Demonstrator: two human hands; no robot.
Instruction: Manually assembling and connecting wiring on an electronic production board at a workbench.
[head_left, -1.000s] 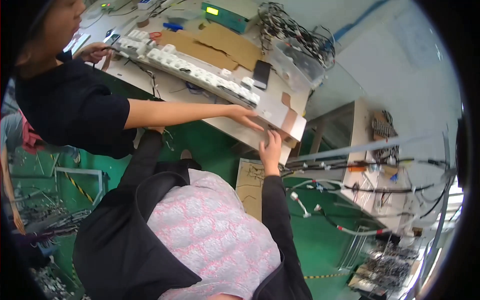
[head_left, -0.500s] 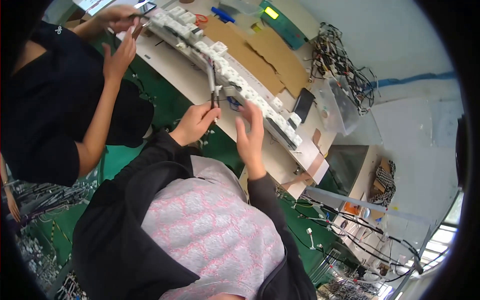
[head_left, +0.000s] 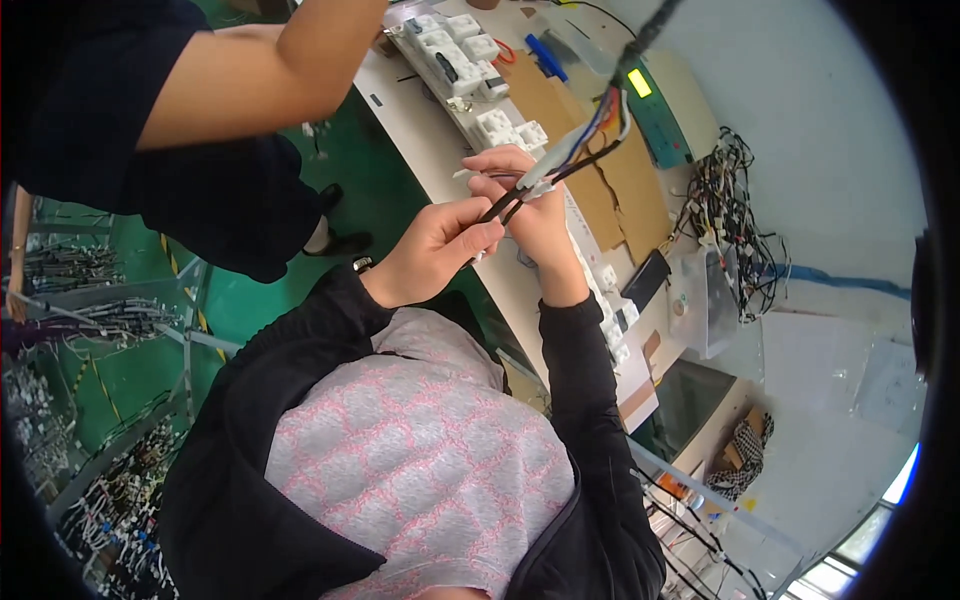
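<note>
My left hand (head_left: 435, 250) and my right hand (head_left: 530, 200) are close together above the edge of a white workbench (head_left: 420, 120). Both grip a bundle of wires (head_left: 585, 130), black near my fingers and multicoloured higher up. The bundle runs up and to the right, out of the top of the picture. A small white connector (head_left: 540, 178) sits on the bundle at my right hand's fingertips. My left hand pinches the black end just below it. Both my sleeves are black.
A co-worker in a dark top stands at the upper left, one bare forearm (head_left: 250, 70) over the bench. On the bench are white connector blocks (head_left: 450, 40), cardboard sheets (head_left: 610, 180), a green device (head_left: 655, 105), tangled wires (head_left: 730, 210) and a clear box (head_left: 700, 300). Wire racks (head_left: 70, 310) stand on the green floor.
The view has swung across the bench. My hands have come up from the row of connector blocks and now hold the wire bundle nearer the camera. The co-worker's arm has shifted.
</note>
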